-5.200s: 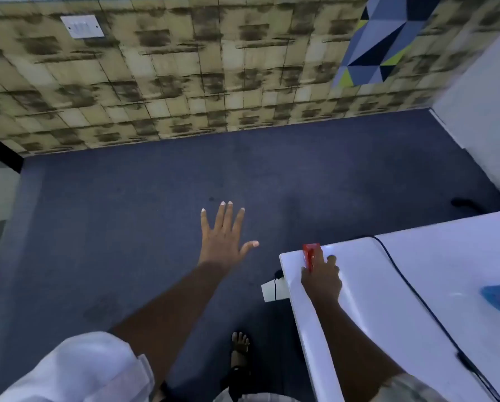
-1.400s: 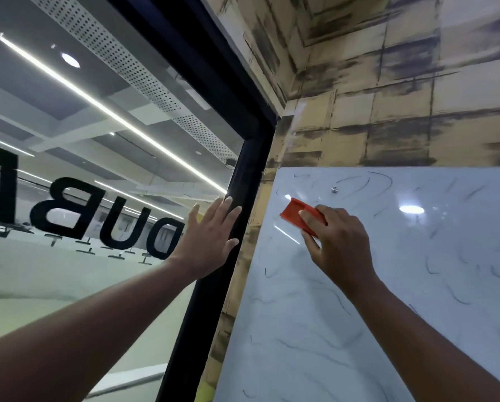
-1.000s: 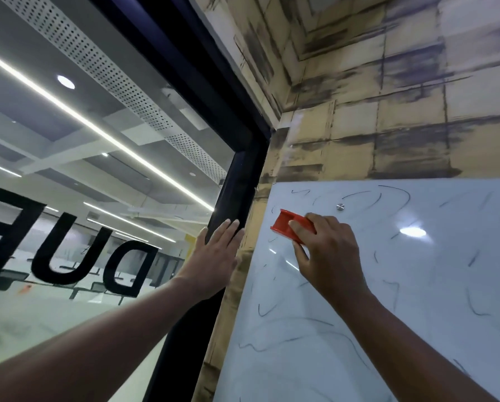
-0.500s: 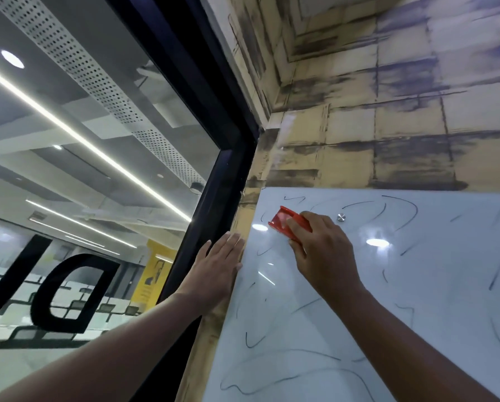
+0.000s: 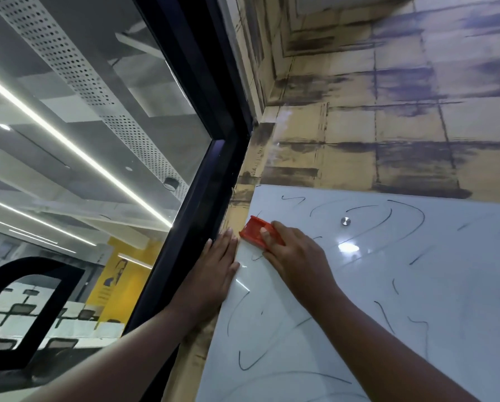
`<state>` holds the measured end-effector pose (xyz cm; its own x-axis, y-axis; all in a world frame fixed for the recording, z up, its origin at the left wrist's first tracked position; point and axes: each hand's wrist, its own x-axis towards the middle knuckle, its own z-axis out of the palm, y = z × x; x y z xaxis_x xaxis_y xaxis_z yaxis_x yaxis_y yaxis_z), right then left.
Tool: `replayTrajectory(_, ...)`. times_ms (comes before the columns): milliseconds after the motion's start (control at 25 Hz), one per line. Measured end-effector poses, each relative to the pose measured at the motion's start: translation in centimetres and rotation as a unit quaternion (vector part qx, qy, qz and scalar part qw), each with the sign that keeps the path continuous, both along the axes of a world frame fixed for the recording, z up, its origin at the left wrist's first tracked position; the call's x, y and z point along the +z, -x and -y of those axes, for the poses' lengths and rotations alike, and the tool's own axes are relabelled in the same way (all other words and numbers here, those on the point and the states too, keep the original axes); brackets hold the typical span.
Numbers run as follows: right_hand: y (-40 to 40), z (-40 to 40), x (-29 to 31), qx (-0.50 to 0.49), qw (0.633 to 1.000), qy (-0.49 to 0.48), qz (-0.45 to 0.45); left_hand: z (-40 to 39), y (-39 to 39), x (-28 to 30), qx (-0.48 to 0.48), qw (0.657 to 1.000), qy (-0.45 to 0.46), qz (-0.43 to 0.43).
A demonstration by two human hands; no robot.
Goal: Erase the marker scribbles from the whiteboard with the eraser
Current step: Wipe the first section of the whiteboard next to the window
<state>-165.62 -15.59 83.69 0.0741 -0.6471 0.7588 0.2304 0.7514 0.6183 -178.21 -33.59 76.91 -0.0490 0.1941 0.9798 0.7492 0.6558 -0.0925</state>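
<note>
our right hand [image 5: 293,256] gripping the red eraser [image 5: 257,232] up at the whiteboard's [image 5: 388,285] top left corner, scribbles [image 5: 405,216] all over it, our left hand [image 5: 214,274] flat, fingers straight, on the wall strip by the window frame [image 5: 202,198]

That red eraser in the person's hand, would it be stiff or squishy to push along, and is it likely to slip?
The red eraser looks like a rigid plastic block with crisp edges, so probably stiff. The right hand covers most of it with its fingers, which suggests it is light. The whiteboard is glossy with glare spots, so it likely glides easily.
</note>
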Motion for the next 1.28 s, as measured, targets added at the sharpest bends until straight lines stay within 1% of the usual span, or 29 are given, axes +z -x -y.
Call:
replayTrajectory(80, -0.1, 0.0, 1.7, 0.000, 1.000, 0.010, -0.022, -0.7, 0.7, -0.4, -0.047, 0.998, -0.036, -0.023)
replayTrajectory(200, -1.0, -0.3, 5.2, -0.009, 0.996, 0.052, -0.072, -1.2, 1.8, -0.9, -0.061, 0.992, -0.080, -0.081)
replayTrajectory(320, -2.3, -0.8, 7.4, -0.021, 0.984, 0.145, -0.097, -1.3, 2.1, -1.1, -0.070, 0.987, -0.093, -0.109)
replayTrajectory(440, -2.2, 0.1, 6.7, -0.006, 0.969, 0.220, -0.112, -1.4, 2.2, -1.1, -0.068, 0.987, -0.094, -0.110)
replayTrajectory(520, -1.5, 1.4, 4.9, 0.009, 0.974, 0.206, -0.098, -1.5, 2.2, -1.1, -0.070, 0.987, -0.093, -0.109)
replayTrajectory(600, -0.5, 2.4, 1.9, 0.017, 0.988, 0.146, -0.041, -1.4, 2.1, -1.4, -0.083, 0.988, -0.089, -0.099)
replayTrajectory(680, 0.1, 2.5, -1.3, 0.004, 0.997, 0.073, 0.004, -1.4, 1.9, -2.0, -0.092, 0.988, -0.094, -0.085)
replayTrajectory(760, -0.3, 1.6, -2.7, -0.012, 0.999, 0.017, 0.028, -1.5, 1.7, -2.5, -0.099, 0.987, -0.102, -0.082)
replayTrajectory(800, -1.0, 0.8, -2.6, -0.017, 0.999, 0.007, 0.028, -1.4, 1.7, -2.7, -0.099, 0.986, -0.102, -0.086)
replayTrajectory(840, -1.8, -0.1, -2.1, -0.019, 1.000, 0.020, 0.013, -1.4, 1.8, -3.0, -0.098, 0.986, -0.100, -0.092)
replayTrajectory(1000, -5.2, -4.6, -1.2, 0.016, 0.981, 0.180, -0.066, -1.2, 2.0, -4.2, -0.107, 0.985, -0.096, -0.100)
replayTrajectory(1160, -5.4, -5.2, -2.4, 0.034, 0.965, 0.243, -0.097, -1.4, 2.0, -5.7, -0.119, 0.983, -0.105, -0.090)
replayTrajectory(1240, -4.2, -3.3, -3.3, 0.072, 0.958, 0.265, -0.082, -1.3, 2.0, -6.1, -0.122, 0.983, -0.105, -0.086)
replayTrajectory(1280, -3.4, -2.1, -4.1, 0.085, 0.965, 0.243, -0.055, -1.3, 2.0, -6.2, -0.122, 0.983, -0.104, -0.087)
